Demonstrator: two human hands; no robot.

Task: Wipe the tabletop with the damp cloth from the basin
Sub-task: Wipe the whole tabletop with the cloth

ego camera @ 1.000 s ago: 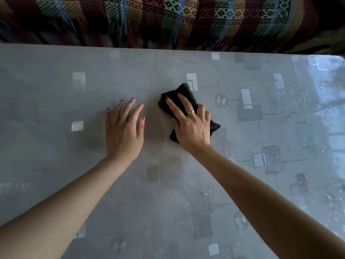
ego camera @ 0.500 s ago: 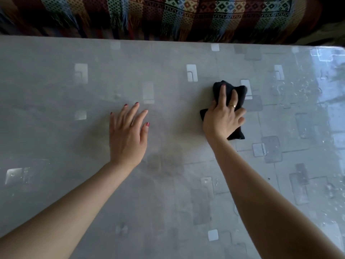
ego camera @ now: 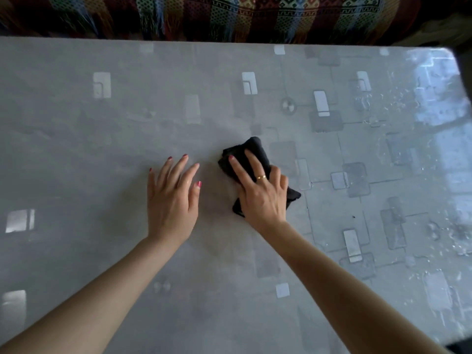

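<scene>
Domestic living space, glossy grey tabletop with a printed pattern of pale rectangles, colourful woven geometric-patterned fringed throw draped over furniture just behind it

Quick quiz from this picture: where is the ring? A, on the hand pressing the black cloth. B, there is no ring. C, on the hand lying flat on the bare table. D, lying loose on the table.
A: the gold ring sits on a finger of the right hand, which presses the black cloth to the tabletop; the left hand shows no ring.
</scene>
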